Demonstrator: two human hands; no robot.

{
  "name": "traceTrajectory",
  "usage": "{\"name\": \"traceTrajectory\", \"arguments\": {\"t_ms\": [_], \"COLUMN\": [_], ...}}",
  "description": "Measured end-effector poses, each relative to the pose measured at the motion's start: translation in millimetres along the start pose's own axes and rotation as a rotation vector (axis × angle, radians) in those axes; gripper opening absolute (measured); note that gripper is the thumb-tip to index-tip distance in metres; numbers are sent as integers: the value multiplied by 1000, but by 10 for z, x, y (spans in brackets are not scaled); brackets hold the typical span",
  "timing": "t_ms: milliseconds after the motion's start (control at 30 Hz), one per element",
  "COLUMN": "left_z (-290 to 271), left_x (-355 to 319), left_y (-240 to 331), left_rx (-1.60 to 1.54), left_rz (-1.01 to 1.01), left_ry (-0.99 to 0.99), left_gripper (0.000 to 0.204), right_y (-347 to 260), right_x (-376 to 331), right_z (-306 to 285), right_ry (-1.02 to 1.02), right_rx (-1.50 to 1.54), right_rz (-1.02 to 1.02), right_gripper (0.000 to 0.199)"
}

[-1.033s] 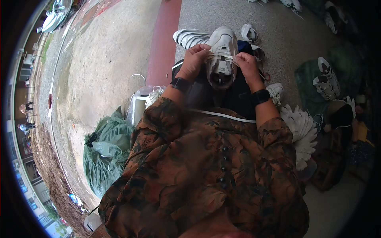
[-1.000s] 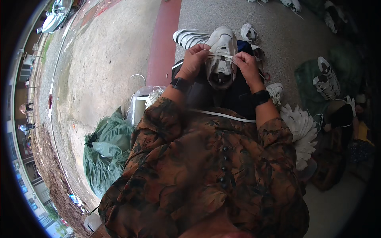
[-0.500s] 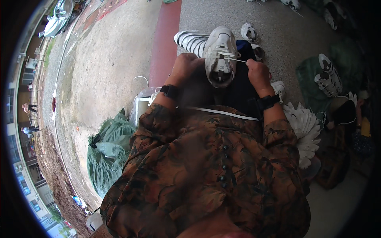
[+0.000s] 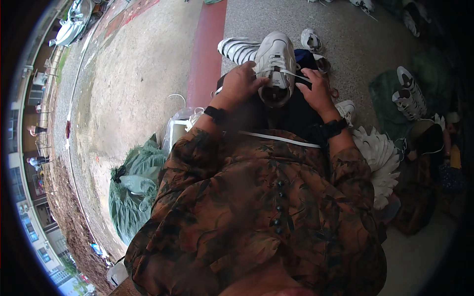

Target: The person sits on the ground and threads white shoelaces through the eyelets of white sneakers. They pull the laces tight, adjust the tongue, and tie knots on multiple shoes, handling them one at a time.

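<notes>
One white shoe [image 4: 275,63], upper centre of frame. My left hand [image 4: 238,87] sits at its side, thumb spread from fingers. My right hand [image 4: 319,94]: thumb apart, lace [image 4: 295,75] by the fingertips, grip unclear. Best keep tension even, lace untwisted.

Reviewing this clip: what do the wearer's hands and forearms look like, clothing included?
The left hand and right hand are ungloved. Each wrist wears a black, watch-like band. The loose sleeves are rusty brown with a dark leaf-like print, ending on the forearms.
</notes>
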State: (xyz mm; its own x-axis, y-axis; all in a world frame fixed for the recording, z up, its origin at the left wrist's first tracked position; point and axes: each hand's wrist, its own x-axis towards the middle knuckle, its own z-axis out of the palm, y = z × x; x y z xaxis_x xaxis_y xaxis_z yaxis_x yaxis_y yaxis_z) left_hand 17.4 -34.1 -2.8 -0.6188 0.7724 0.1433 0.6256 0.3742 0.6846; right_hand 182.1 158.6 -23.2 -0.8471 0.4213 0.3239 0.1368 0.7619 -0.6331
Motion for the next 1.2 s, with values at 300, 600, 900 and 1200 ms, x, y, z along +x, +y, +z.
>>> {"name": "traceTrajectory", "arguments": {"t_ms": [300, 600, 900, 1200], "left_z": [309, 345, 239, -33], "left_x": [250, 173, 78, 6], "left_y": [-50, -71, -99, -326], "left_rx": [207, 227, 166, 133], "left_rz": [18, -4, 188, 250], "left_ry": [32, 39, 72, 26], "left_gripper": [24, 29, 20, 6], "right_y": [-254, -178, -261, 9], "right_x": [252, 279, 172, 194], "right_z": [242, 268, 229, 15], "right_ry": [-119, -133, -62, -97], "right_rx": [-133, -153, -214, -357], "right_rz": [-55, -53, -158, -375], "right_gripper": [31, 32, 12, 9]}}
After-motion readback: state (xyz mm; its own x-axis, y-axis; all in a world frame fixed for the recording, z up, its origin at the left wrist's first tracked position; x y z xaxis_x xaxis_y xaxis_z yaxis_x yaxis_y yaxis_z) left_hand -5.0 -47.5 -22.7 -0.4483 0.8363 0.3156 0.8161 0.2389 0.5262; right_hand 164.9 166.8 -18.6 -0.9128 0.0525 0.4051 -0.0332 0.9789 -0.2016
